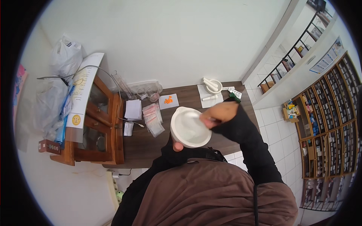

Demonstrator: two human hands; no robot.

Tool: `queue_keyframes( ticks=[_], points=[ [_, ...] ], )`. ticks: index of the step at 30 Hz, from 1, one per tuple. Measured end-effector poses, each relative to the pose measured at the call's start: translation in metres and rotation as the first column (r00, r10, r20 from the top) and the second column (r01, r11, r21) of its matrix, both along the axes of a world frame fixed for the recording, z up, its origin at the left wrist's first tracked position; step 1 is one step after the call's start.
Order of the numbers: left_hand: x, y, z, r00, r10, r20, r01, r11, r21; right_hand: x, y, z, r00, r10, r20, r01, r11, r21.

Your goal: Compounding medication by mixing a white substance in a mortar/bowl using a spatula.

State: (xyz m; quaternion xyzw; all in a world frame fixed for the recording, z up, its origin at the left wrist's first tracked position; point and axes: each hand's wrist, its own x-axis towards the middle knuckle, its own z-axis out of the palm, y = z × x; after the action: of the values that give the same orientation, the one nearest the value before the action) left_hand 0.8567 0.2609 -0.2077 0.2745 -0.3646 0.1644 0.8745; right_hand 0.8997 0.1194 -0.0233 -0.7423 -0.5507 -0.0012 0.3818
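My left hand holds a white porcelain mortar from below, raised in front of my body; mostly its thumb shows at the near rim. White powder appears to coat the inside of the bowl. My right hand is closed over the mortar's right rim on a white pestle, blurred, with its end inside the bowl. Beyond, orange capsules or tablets lie on a white paper square. Farther right, a smaller mortar with pestles resting in it stands on white paper, a loose pestle beside it.
Clear plastic bags and stacked white papers lie left on the wooden table, before a clear plastic container. A wooden cabinet borders the left side. Blister packs lie at the right edge. Shelves stand far right.
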Motion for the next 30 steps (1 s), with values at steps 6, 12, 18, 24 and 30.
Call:
queue_keyframes(
  ticks=[6, 12, 18, 24, 30],
  points=[
    [-0.002, 0.001, 0.005, 0.997, -0.075, -0.031, 0.072, 0.995, -0.073, 0.003, 0.002, -0.001, 0.995, -0.007, -0.099, -0.002, 0.996, -0.093],
    [0.002, 0.006, 0.015, 0.999, -0.038, 0.005, 0.038, 0.999, -0.002, 0.009, 0.001, 0.002, 0.978, -0.077, -0.192, 0.058, 0.993, -0.102],
    [-0.007, 0.018, -0.014, 0.989, 0.068, -0.128, -0.052, 0.991, 0.125, 0.005, -0.002, 0.012, 0.950, -0.167, -0.262, 0.154, 0.986, -0.070],
    [-0.009, 0.006, -0.004, 0.959, 0.283, -0.025, -0.275, 0.947, 0.167, 0.003, -0.004, 0.007, 0.954, -0.093, -0.286, 0.069, 0.993, -0.093],
    [-0.011, 0.004, 0.009, 0.950, 0.311, 0.036, -0.312, 0.925, 0.216, 0.001, -0.007, 0.003, 0.985, -0.037, -0.168, 0.015, 0.991, -0.131]
  ],
)
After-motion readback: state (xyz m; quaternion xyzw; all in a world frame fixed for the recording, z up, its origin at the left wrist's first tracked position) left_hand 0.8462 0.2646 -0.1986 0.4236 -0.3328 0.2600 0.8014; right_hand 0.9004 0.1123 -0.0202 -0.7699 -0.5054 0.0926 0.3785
